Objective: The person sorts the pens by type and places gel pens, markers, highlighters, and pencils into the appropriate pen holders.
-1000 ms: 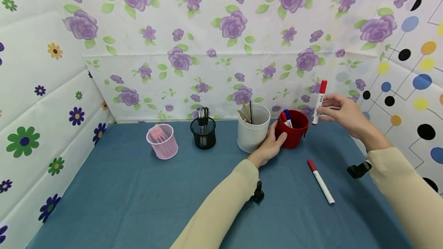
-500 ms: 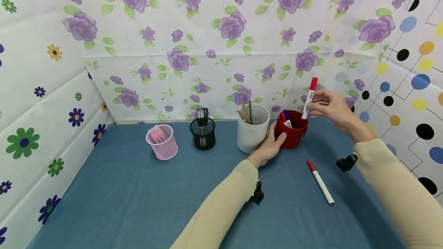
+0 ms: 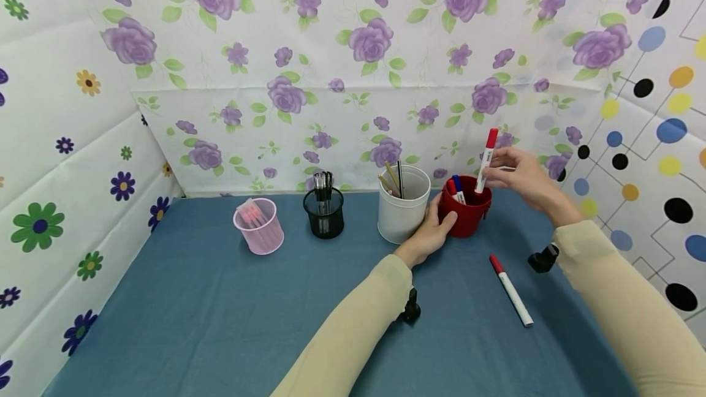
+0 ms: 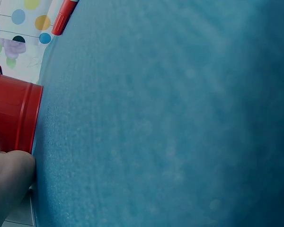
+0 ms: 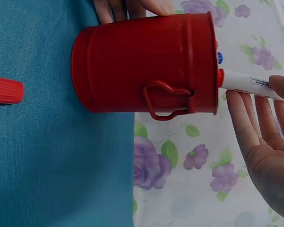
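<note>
My right hand (image 3: 518,176) pinches a white marker with a red cap (image 3: 486,161), held upright over the small red bucket (image 3: 466,220). In the right wrist view the red lower end of this marker (image 5: 241,82) is right at the bucket's rim, with the thumb on one side and the fingers on the other. My left hand (image 3: 430,238) holds the bucket's left side, thumb at the front, other fingers partly hidden between it and the white pot (image 3: 394,222). A red-capped and a blue-capped marker (image 3: 457,185) stand inside the bucket.
Another red-capped marker (image 3: 513,293) lies on the blue tablecloth (image 3: 220,323) in front of the bucket. The white pot holds a few pencils. Farther left stand a black mesh cup (image 3: 326,223) with pens and a pink cup (image 3: 265,240). Flowered cloth hangs behind.
My right hand has moved left with the marker, from beside the red bucket to over its opening. The left hand stays at the bucket.
</note>
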{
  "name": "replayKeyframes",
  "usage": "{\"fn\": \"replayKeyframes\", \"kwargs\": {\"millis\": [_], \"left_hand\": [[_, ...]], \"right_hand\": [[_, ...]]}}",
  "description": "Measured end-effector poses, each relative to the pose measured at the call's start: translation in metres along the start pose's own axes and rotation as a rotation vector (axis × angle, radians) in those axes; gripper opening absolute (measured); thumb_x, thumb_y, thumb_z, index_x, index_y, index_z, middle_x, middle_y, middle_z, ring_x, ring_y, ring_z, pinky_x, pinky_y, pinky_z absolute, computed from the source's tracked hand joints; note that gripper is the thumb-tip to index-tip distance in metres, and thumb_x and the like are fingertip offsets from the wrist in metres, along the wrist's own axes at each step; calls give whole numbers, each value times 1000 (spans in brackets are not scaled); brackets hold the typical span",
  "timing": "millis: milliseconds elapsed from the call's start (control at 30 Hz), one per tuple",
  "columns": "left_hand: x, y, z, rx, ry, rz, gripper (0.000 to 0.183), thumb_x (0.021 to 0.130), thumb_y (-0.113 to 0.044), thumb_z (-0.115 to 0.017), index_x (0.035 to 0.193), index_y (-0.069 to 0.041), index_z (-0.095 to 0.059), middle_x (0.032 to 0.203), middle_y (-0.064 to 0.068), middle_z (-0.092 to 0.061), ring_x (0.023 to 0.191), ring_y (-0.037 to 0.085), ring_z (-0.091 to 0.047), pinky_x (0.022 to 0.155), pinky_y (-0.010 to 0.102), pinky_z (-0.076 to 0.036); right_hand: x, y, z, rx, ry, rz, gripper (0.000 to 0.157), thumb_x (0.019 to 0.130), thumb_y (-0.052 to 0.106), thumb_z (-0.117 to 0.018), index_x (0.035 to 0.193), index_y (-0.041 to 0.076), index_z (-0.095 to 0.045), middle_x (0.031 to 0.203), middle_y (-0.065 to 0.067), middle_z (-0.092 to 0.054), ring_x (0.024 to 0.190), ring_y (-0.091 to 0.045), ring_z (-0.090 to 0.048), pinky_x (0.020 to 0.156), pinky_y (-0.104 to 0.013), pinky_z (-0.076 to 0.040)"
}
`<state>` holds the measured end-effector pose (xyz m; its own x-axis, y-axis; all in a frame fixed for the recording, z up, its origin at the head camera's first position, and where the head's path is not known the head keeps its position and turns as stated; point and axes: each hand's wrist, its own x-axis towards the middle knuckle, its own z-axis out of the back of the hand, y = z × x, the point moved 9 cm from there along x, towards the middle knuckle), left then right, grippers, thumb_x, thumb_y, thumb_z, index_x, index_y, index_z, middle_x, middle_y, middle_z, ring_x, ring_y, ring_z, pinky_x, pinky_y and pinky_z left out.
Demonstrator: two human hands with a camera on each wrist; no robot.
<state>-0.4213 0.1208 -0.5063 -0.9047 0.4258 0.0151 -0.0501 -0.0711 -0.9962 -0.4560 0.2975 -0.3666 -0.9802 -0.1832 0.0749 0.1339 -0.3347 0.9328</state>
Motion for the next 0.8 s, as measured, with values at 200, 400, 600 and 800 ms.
{"fn": "replayKeyframes", "kwargs": {"millis": [200, 400, 600, 800], "left_hand": [[-2, -1, 0, 1, -3, -2, 66, 115, -41, -45, 171, -30, -10, 175, -2, -9, 160, 16, -15, 131, 44, -21], [-5, -7, 0, -4, 2, -11, 67, 115, -42, -44, 171, -28, -9, 176, 1, -9, 161, 19, -15, 131, 45, -21], [-5, -6, 1, 7, -5, 4, 67, 115, -44, -43, 171, -29, -10, 175, 0, -9, 161, 18, -15, 131, 45, -21], [-6, -7, 0, 9, -4, 4, 68, 115, -44, -44, 171, -28, -9, 176, 0, -10, 160, 18, -15, 131, 45, -21]], "right_hand": [[1, -7, -3, 14, -3, -3, 44, 102, 22, -76, 136, 2, -55, 108, 5, -67, 98, -10, -72, 83, -33, -64], [1, -9, -6, 13, 7, -9, 44, 102, 23, -75, 135, 1, -55, 110, 3, -66, 99, -10, -71, 84, -33, -64], [-1, -7, -8, 12, 22, 9, 40, 103, 22, -73, 134, 4, -55, 114, 1, -65, 100, -12, -73, 85, -32, -64], [-5, -5, -9, 35, 45, 40, 34, 106, 19, -69, 135, 7, -56, 117, -2, -70, 102, -17, -76, 87, -32, -63]]}}
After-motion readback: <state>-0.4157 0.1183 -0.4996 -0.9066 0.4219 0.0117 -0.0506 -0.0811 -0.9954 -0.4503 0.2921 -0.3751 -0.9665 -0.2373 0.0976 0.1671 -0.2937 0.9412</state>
